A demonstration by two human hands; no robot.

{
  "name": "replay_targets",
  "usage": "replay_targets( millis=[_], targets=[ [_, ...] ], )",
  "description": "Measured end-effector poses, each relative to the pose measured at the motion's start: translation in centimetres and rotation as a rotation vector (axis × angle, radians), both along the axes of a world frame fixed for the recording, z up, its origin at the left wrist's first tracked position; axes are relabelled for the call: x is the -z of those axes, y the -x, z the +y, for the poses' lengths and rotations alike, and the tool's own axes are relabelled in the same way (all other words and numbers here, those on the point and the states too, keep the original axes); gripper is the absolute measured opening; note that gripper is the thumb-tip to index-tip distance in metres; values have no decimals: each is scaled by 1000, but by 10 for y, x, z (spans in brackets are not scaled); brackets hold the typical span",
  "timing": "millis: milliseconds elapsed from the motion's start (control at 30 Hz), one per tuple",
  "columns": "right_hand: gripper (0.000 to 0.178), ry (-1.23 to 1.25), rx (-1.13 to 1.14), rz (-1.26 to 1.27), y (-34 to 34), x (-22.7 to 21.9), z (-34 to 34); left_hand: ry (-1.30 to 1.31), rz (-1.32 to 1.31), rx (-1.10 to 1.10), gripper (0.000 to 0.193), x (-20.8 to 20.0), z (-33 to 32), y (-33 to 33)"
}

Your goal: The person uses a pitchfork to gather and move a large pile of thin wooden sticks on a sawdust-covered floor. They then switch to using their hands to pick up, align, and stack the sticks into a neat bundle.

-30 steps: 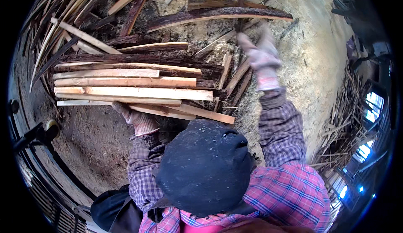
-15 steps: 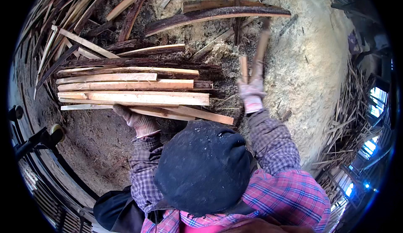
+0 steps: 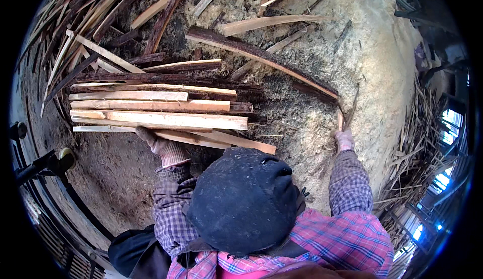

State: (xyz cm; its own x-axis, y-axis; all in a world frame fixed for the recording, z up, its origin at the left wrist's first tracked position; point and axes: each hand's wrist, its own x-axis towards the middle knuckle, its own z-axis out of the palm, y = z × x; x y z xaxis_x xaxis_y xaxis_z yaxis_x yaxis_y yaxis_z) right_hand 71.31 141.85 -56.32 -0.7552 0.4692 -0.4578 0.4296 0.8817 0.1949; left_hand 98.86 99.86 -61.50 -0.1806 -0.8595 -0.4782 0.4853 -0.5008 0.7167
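Grips thin sticks (image 3: 341,121) in the closed right hand (image 3: 344,140), near three o'clock. Touches the near edge of the stacked pale slats (image 3: 161,119) with the gloved left hand (image 3: 155,144), at nine o'clock; cannot tell whether clenched on them, with fingers partly hidden. Has a bark-edged slab (image 3: 261,54) lying across sawdust (image 3: 377,77) from eleven to past two o'clock.

Left hand (image 3: 157,142) at near edge of wood strips (image 3: 166,119) (pale, roughly parallel); right hand (image 3: 344,139) grips thin sticks (image 3: 340,120) over sawdust (image 3: 375,123).

Two hands (image 3: 155,140) (image 3: 344,140); one cap (image 3: 244,201); many sticks (image 3: 171,119)
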Motion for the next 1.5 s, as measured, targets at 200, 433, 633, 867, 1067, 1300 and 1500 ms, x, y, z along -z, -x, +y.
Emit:
replay_targets(
  millis=[200, 433, 633, 867, 1067, 1300, 1500],
  targets=[
    [70, 300, 209, 497, 35, 20, -11, 22, -24, -2, 72, 0, 1, 2],
    [51, 1681, 409, 308, 65, -4, -136, 61, -46, -19, 71, 5, 1, -8],
    [57, 195, -1275, 34, 38, -25, -235, 14, -21, -11, 70, 0, 6, 0],
    [65, 316, -1466, -71, 115, -3, -240, 118, -211, -76, 64, 4, 5, -1],
    [85, 68, -1726, 208, 132, -30, -292, 390, -334, -84, 53, 41, 8, -29],
    [73, 163, -1544, -72, 164, -27, -301, 6, 97, -70, 75, 12, 0, -9],
    [51, -25, -1360, -302, 104, -32, -247, 198, -251, -26, 68, 26, 10, -5]
  ],
)
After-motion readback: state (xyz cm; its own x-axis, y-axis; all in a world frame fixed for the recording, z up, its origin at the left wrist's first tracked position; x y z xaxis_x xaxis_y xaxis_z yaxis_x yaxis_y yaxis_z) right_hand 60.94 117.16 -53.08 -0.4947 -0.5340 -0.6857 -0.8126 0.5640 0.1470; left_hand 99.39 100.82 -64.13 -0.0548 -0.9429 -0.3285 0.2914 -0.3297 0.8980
